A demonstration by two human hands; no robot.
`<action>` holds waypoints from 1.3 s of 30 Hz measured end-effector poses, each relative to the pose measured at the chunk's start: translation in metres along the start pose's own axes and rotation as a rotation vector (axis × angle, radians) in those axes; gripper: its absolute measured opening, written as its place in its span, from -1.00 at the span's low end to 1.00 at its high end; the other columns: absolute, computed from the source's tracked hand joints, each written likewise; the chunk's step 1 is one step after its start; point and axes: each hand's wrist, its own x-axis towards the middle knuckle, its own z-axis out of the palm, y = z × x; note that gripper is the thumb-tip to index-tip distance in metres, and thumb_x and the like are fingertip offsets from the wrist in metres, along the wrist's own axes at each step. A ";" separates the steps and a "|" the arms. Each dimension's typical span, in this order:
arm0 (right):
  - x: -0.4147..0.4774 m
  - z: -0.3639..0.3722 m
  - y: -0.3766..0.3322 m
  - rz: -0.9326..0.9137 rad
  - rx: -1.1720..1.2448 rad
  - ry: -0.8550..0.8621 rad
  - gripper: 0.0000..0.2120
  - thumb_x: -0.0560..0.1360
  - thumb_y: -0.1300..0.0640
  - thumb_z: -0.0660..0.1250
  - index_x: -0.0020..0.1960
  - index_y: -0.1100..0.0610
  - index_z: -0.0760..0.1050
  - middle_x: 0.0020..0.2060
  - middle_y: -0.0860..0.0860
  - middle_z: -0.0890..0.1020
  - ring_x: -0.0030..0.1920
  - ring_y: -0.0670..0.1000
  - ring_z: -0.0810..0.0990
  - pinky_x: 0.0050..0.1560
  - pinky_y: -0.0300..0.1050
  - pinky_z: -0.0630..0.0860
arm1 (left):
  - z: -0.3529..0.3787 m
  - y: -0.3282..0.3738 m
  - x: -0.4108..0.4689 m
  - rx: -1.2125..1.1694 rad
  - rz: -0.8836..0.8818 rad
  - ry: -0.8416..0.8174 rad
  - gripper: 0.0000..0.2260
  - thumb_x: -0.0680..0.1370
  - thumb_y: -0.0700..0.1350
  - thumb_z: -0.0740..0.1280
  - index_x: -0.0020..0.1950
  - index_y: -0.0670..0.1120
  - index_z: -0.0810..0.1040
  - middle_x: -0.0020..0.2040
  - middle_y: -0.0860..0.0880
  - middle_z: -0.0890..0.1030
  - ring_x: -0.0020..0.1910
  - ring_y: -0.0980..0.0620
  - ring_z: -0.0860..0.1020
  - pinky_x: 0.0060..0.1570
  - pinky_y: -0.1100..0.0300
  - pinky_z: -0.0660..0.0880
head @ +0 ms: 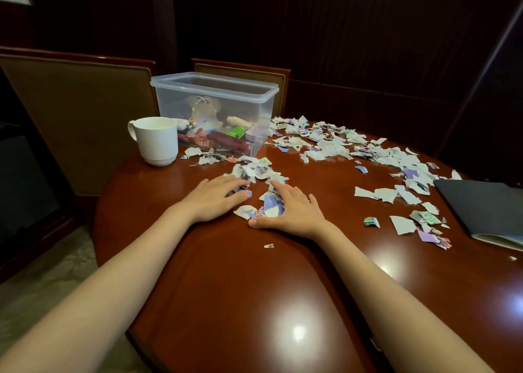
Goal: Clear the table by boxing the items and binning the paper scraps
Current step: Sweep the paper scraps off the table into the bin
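Both lie flat and spread: my left hand (218, 200) and right hand (294, 211) flank the paper scraps (270, 204) between them on the counter (254, 287). Featherlight, flimsy, I reckon; scoop from both sides.

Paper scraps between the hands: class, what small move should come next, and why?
Probably slide both hands together to bunch the paper scraps into one heap. The left hand and right hand lie flat on either side of them, fingers straight, gripping nothing yet.
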 end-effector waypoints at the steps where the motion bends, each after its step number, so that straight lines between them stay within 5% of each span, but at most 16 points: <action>1: -0.001 0.000 0.000 -0.019 0.002 0.011 -0.01 0.25 -0.48 0.28 0.51 -0.12 -0.02 0.50 -0.08 0.18 0.49 0.03 0.14 0.47 0.20 0.03 | 0.002 0.011 -0.001 -0.046 0.029 0.008 -0.57 0.63 0.14 -0.01 0.50 0.12 0.18 0.52 0.04 0.19 0.51 0.05 0.10 0.45 -0.06 -0.03; 4: -0.003 0.002 -0.001 -0.080 0.033 0.062 -0.04 0.28 -0.42 0.30 0.52 -0.03 0.05 0.44 -0.04 0.32 0.40 0.02 0.31 0.39 0.06 0.24 | 0.012 0.039 -0.001 -0.228 0.034 -0.004 -0.57 0.65 0.06 -0.06 0.52 0.08 0.09 0.49 -0.02 0.26 0.47 -0.06 0.22 0.45 -0.04 0.06; 7: -0.007 0.005 -0.007 -0.092 0.080 0.094 -0.06 0.26 -0.38 0.27 0.49 0.08 0.14 0.33 0.01 0.45 0.28 0.03 0.44 0.24 -0.04 0.39 | 0.024 0.059 -0.001 -0.499 -0.012 -0.010 -0.42 0.49 0.22 -0.09 0.52 0.17 0.01 0.48 -0.05 0.28 0.44 -0.14 0.25 0.42 -0.09 0.15; 11: -0.009 0.010 -0.010 -0.039 0.138 0.170 -0.54 0.41 0.05 0.33 0.27 0.13 0.34 0.11 0.07 0.55 0.13 0.14 0.51 0.05 0.00 0.42 | 0.034 0.080 0.002 -0.696 -0.056 0.085 -0.51 0.59 0.12 0.00 0.51 0.13 0.01 0.48 -0.07 0.27 0.42 -0.12 0.29 0.40 -0.09 0.20; 15: -0.016 0.011 -0.019 0.000 0.193 0.221 -0.57 0.46 0.11 0.31 0.29 0.14 0.34 0.14 0.11 0.52 0.15 0.17 0.46 0.14 0.10 0.44 | 0.033 0.094 -0.001 -1.017 -0.097 0.206 -0.52 0.59 0.05 0.09 0.50 0.03 0.11 0.44 -0.07 0.29 0.31 0.02 0.31 0.34 0.10 0.23; 19: -0.019 0.012 -0.021 0.016 0.053 0.274 -0.72 0.55 0.12 0.20 0.20 0.23 0.38 0.09 0.15 0.46 0.12 0.15 0.42 0.08 -0.03 0.35 | 0.034 0.101 -0.006 -1.102 -0.111 0.272 -0.64 0.64 -0.08 0.07 0.45 0.01 0.23 0.26 0.01 0.36 0.19 0.08 0.33 0.21 0.16 0.28; 21: -0.023 0.009 -0.020 0.009 0.085 0.279 -0.86 0.57 0.14 0.16 -0.15 0.16 0.35 -0.18 0.06 0.40 -0.08 0.10 0.38 -0.13 -0.10 0.27 | 0.034 0.098 -0.003 -1.081 -0.116 0.345 -0.67 0.63 -0.10 0.08 0.40 -0.04 0.31 0.26 -0.01 0.39 0.18 0.08 0.35 0.14 0.20 0.27; 22: -0.025 0.007 -0.018 0.024 0.101 0.282 -0.74 0.57 0.14 0.16 -0.29 0.11 0.24 -0.28 0.00 0.32 -0.16 0.06 0.34 -0.20 -0.14 0.21 | 0.033 0.097 -0.001 -1.007 -0.115 0.395 -0.69 0.63 -0.12 0.09 0.38 -0.08 0.34 0.28 -0.03 0.41 0.20 0.06 0.37 0.15 0.22 0.27; 24: -0.028 0.003 -0.014 0.045 0.134 0.311 -0.62 0.58 0.13 0.15 -0.36 0.07 0.09 -0.36 -0.05 0.21 -0.28 0.03 0.28 -0.34 -0.12 0.11 | 0.032 0.092 0.007 -0.806 -0.092 0.502 -0.71 0.62 -0.15 0.11 0.33 -0.14 0.38 0.30 -0.07 0.43 0.27 0.01 0.38 0.18 0.21 0.27; 27: -0.032 -0.004 -0.004 0.105 0.207 0.404 -0.63 0.58 0.09 0.14 -0.37 0.08 0.14 -0.37 -0.01 0.28 -0.30 0.03 0.29 -0.41 -0.15 0.11 | 0.031 0.083 0.030 -0.643 -0.086 0.547 -0.71 0.61 -0.14 0.13 0.32 -0.14 0.40 0.33 -0.10 0.41 0.33 -0.04 0.36 0.28 0.13 0.27; 30: -0.033 -0.011 0.008 0.185 0.300 0.481 -0.71 0.56 0.06 0.15 -0.29 0.17 0.31 -0.35 0.04 0.39 -0.29 0.04 0.37 -0.37 -0.15 0.20 | 0.036 0.077 0.057 -0.354 -0.080 0.400 -0.64 0.61 0.02 0.11 0.39 0.00 0.35 0.45 -0.07 0.31 0.43 -0.07 0.25 0.40 -0.05 0.17; 34: -0.030 -0.015 0.020 0.291 0.406 0.517 -0.67 0.53 0.02 0.18 -0.33 0.18 0.34 -0.34 0.06 0.38 -0.34 -0.02 0.33 -0.34 -0.14 0.24 | 0.039 0.087 0.068 0.057 -0.022 0.000 -0.60 0.60 0.18 -0.02 0.42 0.20 0.30 0.54 0.00 0.13 0.51 -0.11 0.08 0.41 -0.23 -0.07; 39: -0.029 -0.020 0.028 0.332 0.518 0.540 -0.68 0.48 0.09 0.23 -0.38 0.17 0.23 -0.45 0.04 0.30 -0.42 -0.03 0.21 -0.41 -0.13 0.12 | 0.039 0.090 0.043 -0.373 0.152 -0.001 -0.53 0.50 0.18 0.03 0.24 0.04 0.54 0.28 0.02 0.53 0.25 0.04 0.46 0.32 -0.02 0.33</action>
